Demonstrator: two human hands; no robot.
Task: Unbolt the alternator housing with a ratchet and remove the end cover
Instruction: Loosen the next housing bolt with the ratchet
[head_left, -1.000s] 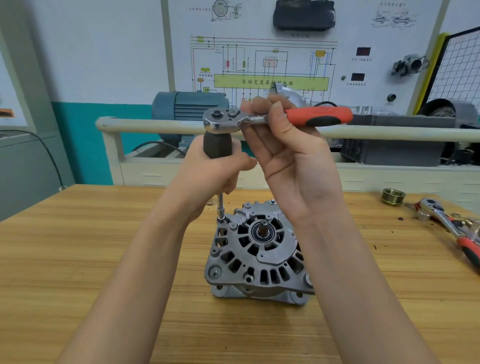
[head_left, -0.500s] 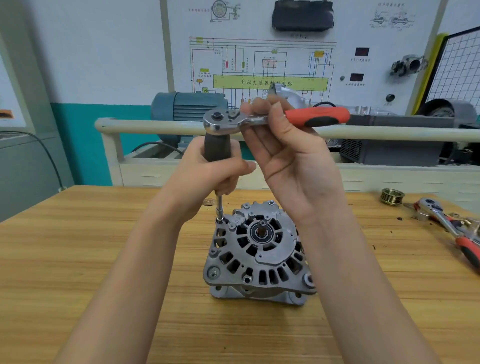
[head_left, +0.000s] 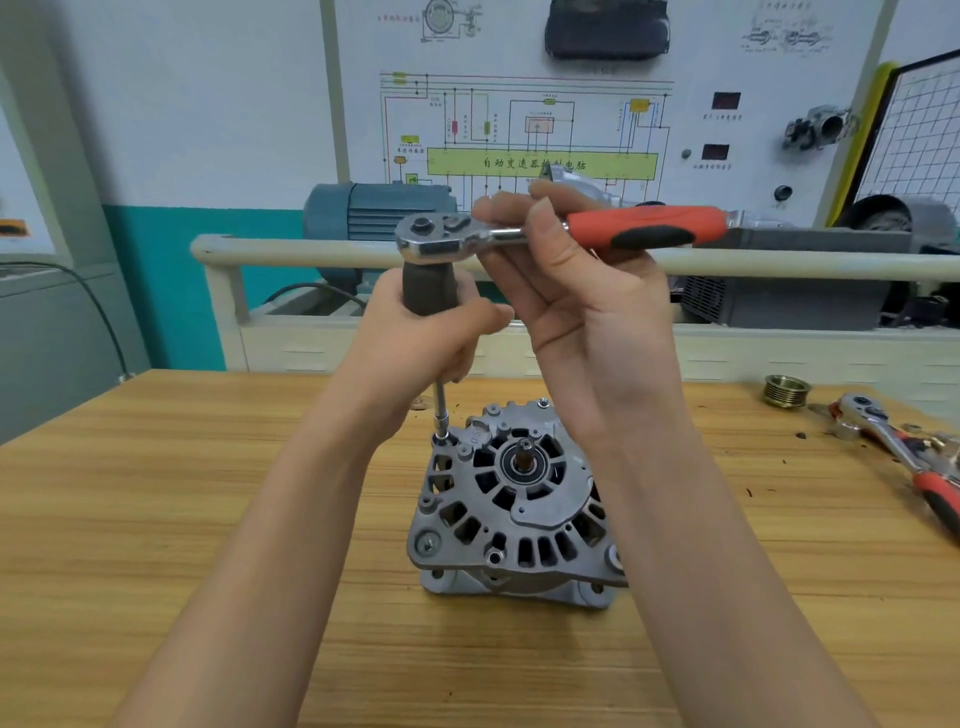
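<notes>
A grey alternator (head_left: 511, 499) stands on the wooden table (head_left: 156, 509), its slotted end cover facing up with the shaft in the middle. A thin extension with a socket (head_left: 441, 415) sits on a bolt at the housing's upper left corner. My left hand (head_left: 421, 343) grips the dark handle (head_left: 428, 288) of that extension. On top of it sits a ratchet (head_left: 571, 234) with a red and black grip, pointing right. My right hand (head_left: 576, 296) pinches the ratchet's metal neck with thumb and fingertips.
A second ratchet (head_left: 898, 457) with a red grip lies at the table's right edge, with small loose parts beside it. A brass-coloured pulley (head_left: 785, 391) stands at the back right. Behind the table run a cream rail (head_left: 291, 252), a blue motor (head_left: 374, 210) and a wiring board.
Both hands and the ratchet stay in nearly the same place. The ratchet handle still points right; any turn is too small to tell.
</notes>
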